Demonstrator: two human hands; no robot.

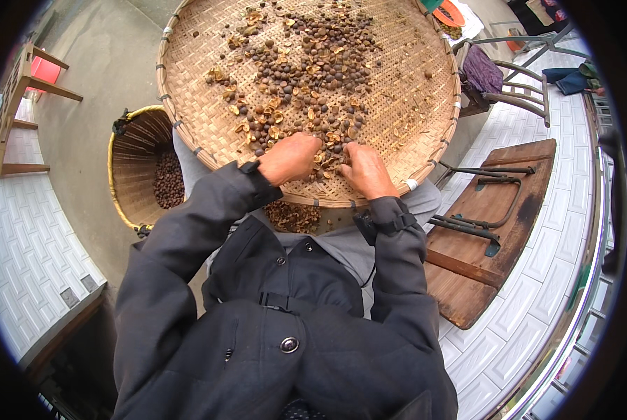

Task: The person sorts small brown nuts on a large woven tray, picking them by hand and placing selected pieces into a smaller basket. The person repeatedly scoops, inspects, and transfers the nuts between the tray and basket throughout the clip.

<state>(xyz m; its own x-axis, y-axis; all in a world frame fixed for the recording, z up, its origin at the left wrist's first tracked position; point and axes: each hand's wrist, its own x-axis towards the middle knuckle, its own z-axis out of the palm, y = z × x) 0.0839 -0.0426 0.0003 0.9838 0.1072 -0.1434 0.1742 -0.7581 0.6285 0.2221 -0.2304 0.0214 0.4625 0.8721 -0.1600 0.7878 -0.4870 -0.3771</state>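
Observation:
A large round woven bamboo tray (421,126) lies before me, its near rim over my lap. Brown round nuts or seeds (340,65) and split pale husks (274,116) are spread over its middle. My left hand (292,157) is at the near part of the tray, fingers bent down among the nuts and husks. Close to its right, my right hand (365,169) has its fingertips curled at the same pile. Whether either hand pinches a nut is hidden by the fingers.
At my left stands a deep basket (135,178) with brown nuts (169,181) inside. Husks (292,216) lie below the tray's near rim. To the right are a folded wooden table (486,231) and a chair (521,94) with purple cloth (481,71). A wooden stool (9,115) stands far left.

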